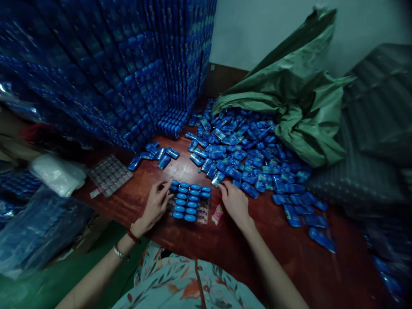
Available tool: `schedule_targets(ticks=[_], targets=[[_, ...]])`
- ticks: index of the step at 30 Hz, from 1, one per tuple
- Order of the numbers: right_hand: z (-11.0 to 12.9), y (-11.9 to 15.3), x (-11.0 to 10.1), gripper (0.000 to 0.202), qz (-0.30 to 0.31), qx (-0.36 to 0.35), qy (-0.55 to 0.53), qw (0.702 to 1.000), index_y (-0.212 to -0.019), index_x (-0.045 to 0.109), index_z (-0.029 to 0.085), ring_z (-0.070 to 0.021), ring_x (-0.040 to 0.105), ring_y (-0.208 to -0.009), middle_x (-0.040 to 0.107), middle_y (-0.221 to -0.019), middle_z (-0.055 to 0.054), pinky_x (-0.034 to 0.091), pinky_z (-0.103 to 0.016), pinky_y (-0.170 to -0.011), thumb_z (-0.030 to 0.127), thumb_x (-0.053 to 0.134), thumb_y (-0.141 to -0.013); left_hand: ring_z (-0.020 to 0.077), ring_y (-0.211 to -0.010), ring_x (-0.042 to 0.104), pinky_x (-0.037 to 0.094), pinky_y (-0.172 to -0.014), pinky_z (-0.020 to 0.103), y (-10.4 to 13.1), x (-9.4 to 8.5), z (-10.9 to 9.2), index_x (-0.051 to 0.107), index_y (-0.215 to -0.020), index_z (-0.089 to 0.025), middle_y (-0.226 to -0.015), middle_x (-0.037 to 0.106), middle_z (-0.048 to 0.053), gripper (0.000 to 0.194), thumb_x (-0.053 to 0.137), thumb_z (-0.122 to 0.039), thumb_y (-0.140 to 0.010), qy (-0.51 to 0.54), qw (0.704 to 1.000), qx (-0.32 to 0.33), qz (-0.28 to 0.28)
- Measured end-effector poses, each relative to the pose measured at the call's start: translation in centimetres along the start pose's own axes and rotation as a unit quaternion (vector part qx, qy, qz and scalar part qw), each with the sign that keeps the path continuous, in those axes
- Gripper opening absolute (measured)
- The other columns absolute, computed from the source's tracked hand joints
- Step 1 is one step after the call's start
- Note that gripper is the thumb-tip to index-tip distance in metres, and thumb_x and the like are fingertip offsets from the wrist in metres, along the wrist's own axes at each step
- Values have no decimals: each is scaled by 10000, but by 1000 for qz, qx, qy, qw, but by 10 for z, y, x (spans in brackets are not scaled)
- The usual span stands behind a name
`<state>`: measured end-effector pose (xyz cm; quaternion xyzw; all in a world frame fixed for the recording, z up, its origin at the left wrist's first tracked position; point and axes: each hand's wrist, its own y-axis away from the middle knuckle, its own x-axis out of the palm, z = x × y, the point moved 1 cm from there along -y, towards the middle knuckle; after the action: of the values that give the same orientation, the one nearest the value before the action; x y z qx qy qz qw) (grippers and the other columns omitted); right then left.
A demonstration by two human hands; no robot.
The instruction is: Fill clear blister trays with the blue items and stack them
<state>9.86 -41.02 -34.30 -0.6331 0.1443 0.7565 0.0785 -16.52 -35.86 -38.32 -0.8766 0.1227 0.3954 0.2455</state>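
Note:
In front of me lies a clear plastic tray [202, 212] with rows of small blue cases standing in it, their oval blue ends [190, 211] upward. Its lower right pockets hold none. My left hand [157, 201] is at the tray's upper left corner, thumb and fingers closed on a blue case [174, 183] there. Right of the tray, my right hand [235, 201] has its fingertips closed at a blue case [218, 178] on the near edge of the loose heap; the fingers partly hide the contact. A pink wrapped piece [217, 213] lies between tray and right hand.
A large heap of blue cases [238, 150] spills from a green sack [302, 94]. Tall stacks of filled trays [128, 64] rise at left and back. An unfilled clear tray [111, 175] and a white plastic bag [58, 174] lie left on the reddish table [289, 262].

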Motion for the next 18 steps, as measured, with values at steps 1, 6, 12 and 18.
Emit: schedule_targets(ticks=[1,6,12,18], targets=[[-3,-9,4,353,-19,14,-17,1000,-1139,520,217,-189,635,-900,643,-1027,-75,420,-254,-663,403,273,-969,196,-1078,503,482,-917,371,-13,0,-6,367,-1367,-258,-1173,438,99,459,422,-226,-913,13,1000,0,-19],[2,-51,16,595,0,59,-39,998,-1388,275,144,-241,623,-945,511,-1190,-161,448,-294,-709,443,440,-901,176,-1021,539,478,-880,308,-110,31,-53,445,-1280,-215,-1123,514,85,368,421,-197,-914,26,975,161,152],[-22,-46,17,725,59,24,-125,990,-1399,261,139,-284,554,-1082,475,-1225,-165,433,-346,-855,352,599,-793,249,-989,579,490,-802,321,-175,87,-83,413,-1244,-122,-1166,510,130,586,671,-177,-722,-144,897,207,362],[-62,15,33,360,25,-7,-289,957,-1033,573,149,-241,607,-843,602,-903,-84,472,-377,-783,372,584,-751,257,-1003,596,489,-789,316,-170,96,-92,343,-1275,-166,-1249,469,135,672,637,-78,-677,-151,882,194,402]])
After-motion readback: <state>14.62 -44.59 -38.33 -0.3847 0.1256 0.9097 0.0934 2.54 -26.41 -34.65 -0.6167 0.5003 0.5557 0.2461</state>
